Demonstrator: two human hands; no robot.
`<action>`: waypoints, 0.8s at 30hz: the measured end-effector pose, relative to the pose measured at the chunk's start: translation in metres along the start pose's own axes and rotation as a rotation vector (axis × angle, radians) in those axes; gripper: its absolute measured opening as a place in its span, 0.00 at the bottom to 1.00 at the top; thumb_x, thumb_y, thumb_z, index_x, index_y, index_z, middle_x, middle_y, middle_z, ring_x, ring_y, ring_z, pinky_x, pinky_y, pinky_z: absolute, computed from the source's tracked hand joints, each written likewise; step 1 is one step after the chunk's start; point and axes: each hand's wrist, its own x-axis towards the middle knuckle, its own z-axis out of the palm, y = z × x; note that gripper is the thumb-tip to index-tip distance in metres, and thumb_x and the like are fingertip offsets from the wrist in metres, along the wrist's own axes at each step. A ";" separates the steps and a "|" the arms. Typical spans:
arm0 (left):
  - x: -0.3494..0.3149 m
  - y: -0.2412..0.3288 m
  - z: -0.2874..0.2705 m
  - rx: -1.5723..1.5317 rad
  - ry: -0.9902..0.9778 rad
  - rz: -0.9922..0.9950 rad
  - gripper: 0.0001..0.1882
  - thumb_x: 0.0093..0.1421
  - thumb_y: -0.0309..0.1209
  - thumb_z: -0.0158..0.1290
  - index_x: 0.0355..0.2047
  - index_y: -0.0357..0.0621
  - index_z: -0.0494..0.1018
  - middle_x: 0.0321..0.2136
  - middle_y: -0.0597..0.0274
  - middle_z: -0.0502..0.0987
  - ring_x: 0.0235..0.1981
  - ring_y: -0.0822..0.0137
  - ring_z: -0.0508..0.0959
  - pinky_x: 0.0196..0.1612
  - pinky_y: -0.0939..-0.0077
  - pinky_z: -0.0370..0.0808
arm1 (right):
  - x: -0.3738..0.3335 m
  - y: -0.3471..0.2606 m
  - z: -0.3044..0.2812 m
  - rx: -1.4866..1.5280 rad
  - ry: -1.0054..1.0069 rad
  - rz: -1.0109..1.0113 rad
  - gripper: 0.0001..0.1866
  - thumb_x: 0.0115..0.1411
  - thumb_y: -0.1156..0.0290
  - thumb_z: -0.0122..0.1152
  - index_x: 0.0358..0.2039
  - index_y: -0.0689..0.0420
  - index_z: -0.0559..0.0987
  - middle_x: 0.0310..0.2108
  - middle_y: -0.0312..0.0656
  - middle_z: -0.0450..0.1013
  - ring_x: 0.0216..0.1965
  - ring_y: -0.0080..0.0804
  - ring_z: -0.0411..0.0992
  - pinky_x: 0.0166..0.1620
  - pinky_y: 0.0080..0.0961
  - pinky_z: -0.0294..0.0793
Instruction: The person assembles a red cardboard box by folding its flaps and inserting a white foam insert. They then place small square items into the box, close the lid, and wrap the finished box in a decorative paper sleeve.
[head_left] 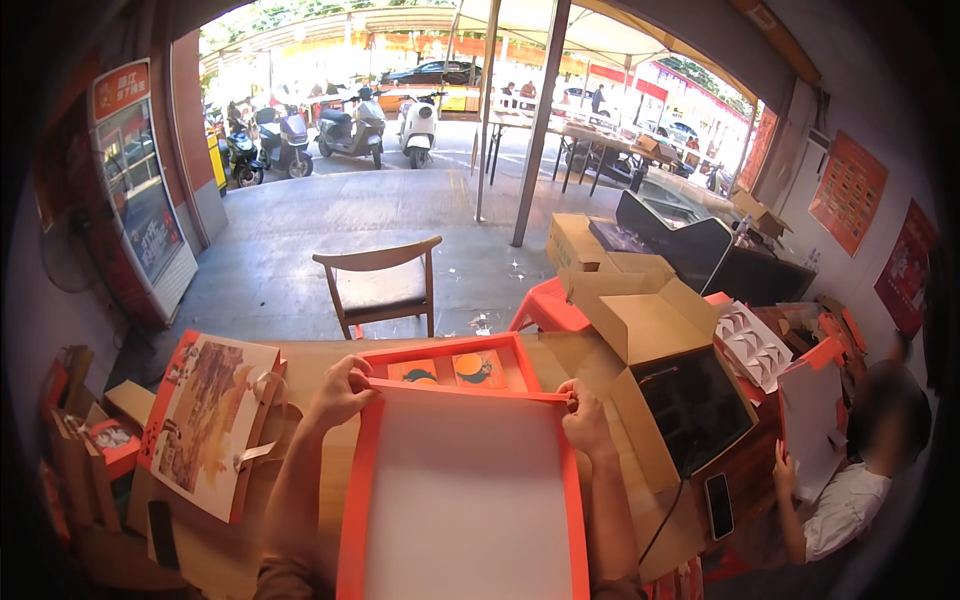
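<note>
A shallow red box part (470,480) with a white inside, like a lid or tray, tilts toward me over the table. My left hand (342,392) pinches its far left corner. At its far right corner, my right hand (585,418) has thumb and fingers closed on the red rim. Just beyond it lies a second red box (515,360), partly covered, with orange and dark green printed square packs (477,370) inside. Left of my left forearm rests a printed gift box (212,420) with a landscape picture and a ribbon handle.
An open cardboard carton (640,325) stands on the wooden table (595,510) to the right, near a phone (719,506). Another person (850,510) sits at the far right, holding a red-and-white box part (812,415). A wooden chair (383,285) stands beyond the table.
</note>
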 end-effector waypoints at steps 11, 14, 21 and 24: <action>-0.009 -0.017 -0.009 0.469 0.022 0.115 0.24 0.47 0.31 0.72 0.40 0.40 0.71 0.28 0.62 0.78 0.28 0.69 0.78 0.31 0.71 0.76 | 0.004 0.013 0.008 0.022 -0.019 -0.089 0.20 0.51 0.84 0.50 0.45 0.59 0.78 0.35 0.46 0.79 0.40 0.35 0.79 0.45 0.33 0.79; -0.030 0.031 0.006 0.577 0.062 0.064 0.28 0.43 0.31 0.72 0.40 0.39 0.69 0.30 0.49 0.80 0.31 0.46 0.82 0.36 0.56 0.79 | 0.005 0.009 0.010 0.030 0.029 -0.132 0.18 0.54 0.83 0.52 0.45 0.60 0.77 0.34 0.47 0.80 0.38 0.40 0.80 0.45 0.34 0.80; -0.037 0.055 0.040 0.948 0.126 -0.059 0.13 0.54 0.24 0.60 0.39 0.32 0.75 0.34 0.37 0.81 0.41 0.34 0.82 0.46 0.47 0.80 | -0.002 0.002 0.000 0.015 0.005 -0.069 0.12 0.60 0.80 0.55 0.45 0.60 0.76 0.35 0.50 0.81 0.40 0.43 0.82 0.46 0.36 0.80; -0.036 0.065 0.053 0.997 0.113 -0.204 0.13 0.55 0.22 0.57 0.41 0.31 0.77 0.38 0.36 0.81 0.45 0.35 0.82 0.51 0.48 0.80 | -0.001 0.004 0.002 0.012 0.001 -0.100 0.11 0.60 0.80 0.54 0.44 0.60 0.75 0.35 0.52 0.81 0.40 0.47 0.81 0.46 0.39 0.79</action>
